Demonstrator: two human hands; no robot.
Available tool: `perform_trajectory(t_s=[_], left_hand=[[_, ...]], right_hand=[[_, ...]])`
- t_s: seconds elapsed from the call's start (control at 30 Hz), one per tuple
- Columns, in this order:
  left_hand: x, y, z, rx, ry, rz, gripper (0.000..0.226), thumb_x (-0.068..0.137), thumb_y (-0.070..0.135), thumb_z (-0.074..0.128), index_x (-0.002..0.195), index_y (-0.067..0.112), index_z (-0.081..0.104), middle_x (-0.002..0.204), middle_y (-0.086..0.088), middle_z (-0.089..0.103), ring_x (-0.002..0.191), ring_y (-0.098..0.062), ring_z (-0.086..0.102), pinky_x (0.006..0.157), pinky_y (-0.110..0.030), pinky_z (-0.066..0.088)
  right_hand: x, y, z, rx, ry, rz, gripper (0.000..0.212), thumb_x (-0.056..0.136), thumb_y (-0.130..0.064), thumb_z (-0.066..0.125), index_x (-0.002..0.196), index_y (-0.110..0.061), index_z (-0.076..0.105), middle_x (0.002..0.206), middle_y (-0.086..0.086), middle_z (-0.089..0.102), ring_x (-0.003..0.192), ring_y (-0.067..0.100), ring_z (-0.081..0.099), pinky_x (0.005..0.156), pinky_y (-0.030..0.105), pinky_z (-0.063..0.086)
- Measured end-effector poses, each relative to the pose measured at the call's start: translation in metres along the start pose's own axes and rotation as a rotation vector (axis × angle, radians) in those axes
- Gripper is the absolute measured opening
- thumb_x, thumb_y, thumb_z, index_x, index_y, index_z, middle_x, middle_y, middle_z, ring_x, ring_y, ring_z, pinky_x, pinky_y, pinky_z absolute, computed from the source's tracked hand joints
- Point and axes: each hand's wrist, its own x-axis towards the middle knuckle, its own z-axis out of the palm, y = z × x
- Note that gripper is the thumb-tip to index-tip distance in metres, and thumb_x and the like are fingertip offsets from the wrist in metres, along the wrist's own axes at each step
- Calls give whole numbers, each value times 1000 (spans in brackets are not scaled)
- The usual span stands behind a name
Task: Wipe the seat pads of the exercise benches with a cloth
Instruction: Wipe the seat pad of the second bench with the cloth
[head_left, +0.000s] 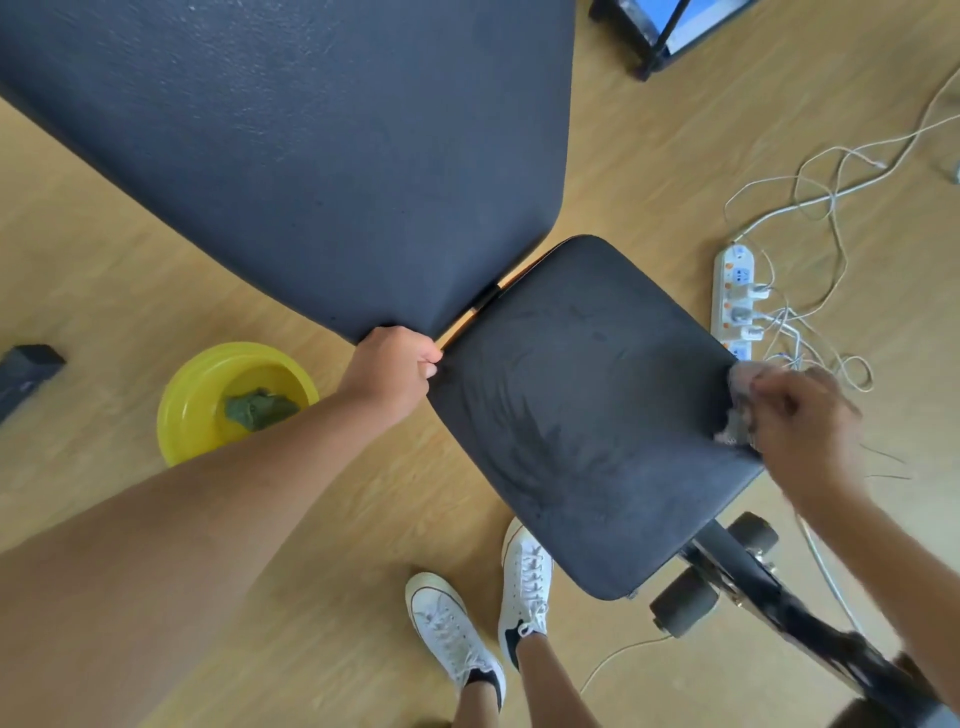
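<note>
The cloth (737, 405) is a pale, crumpled rag, bunched inside the right hand (800, 421) and pressed on the far side edge of the seat pad (587, 415), the edge away from the left hand. The right hand is closed around it, fingers curled, and only a small part of the cloth shows next to the knuckles. It looks light and soft, so it should fold easily under the palm; bunched like this it covers only a narrow strip, and I think a flatter hold with more fingers spread would wipe more at once.

The seat pad lies between the two hands. Its dark surface is stiff padding with a slightly grainy skin, and it shows darker damp streaks in the middle, so part of it seems already wiped. Wet, it may be a little slippery. The left hand (400, 369) is closed on the near corner of the pad, beside the gap to the large back pad (291, 156), and seems to steady the bench.

Beyond the left hand, on the wooden floor (130, 280), stands a yellow basin (182, 410) with a green cloth (260, 410) inside. Just beyond the right hand lie a white power strip (730, 301) and loose cables (831, 197); water should stay away from them.
</note>
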Motion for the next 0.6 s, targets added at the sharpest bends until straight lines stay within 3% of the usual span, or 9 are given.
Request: perform_trajectory(t_s=[0.07,0.1,0.2,0.27,0.4,0.53,0.6], left_hand=[[0,2,-1,0,-2,-19,20,86,-3,67,100,4,80,98,-14,80,94,-31,73,83,-31,56],[-1,3,-1,-9,-4,-44,21,87,-3,67,103,4,80,101,-14,80,95,-29,73,83,-29,55],[-1,7,-2,-35,-21,-125,26,91,-1,66,112,7,77,108,-11,79,95,-20,70,83,-22,46],[-1,9,-2,-49,-30,-152,26,91,0,64,113,7,77,111,-11,79,102,-23,71,84,-21,44],[-2,13,-4,-26,-41,-136,24,92,0,63,111,5,77,107,-12,79,102,-27,71,87,-26,51],[-1,13,-6,17,-74,-100,20,88,-1,59,71,4,68,87,-19,76,90,-39,69,78,-41,57],[0,12,-5,-11,-72,-110,16,89,-2,61,87,0,77,98,-17,78,97,-35,71,87,-40,57]], right_hand=[[-16,-14,14,-15,55,205,21,86,1,61,90,-16,73,89,0,56,86,35,62,77,20,46],[-42,-26,24,-8,7,183,24,87,1,61,89,-19,72,89,2,57,85,33,61,76,29,47],[-139,-58,49,45,-304,-220,36,77,15,71,82,-20,68,82,-8,54,73,5,50,64,27,46],[-166,-73,59,64,-386,-390,33,79,15,72,90,-17,70,91,-12,51,76,9,48,66,24,48],[-89,-139,97,28,-374,-443,35,82,2,75,112,-17,73,109,-6,64,90,17,56,75,26,50],[-9,-231,128,-312,-479,-618,52,71,-5,73,118,-23,63,112,-4,55,102,24,50,66,33,32],[24,-230,119,-491,-500,-771,55,69,-5,72,117,-30,63,113,-4,53,106,25,49,64,34,38]])
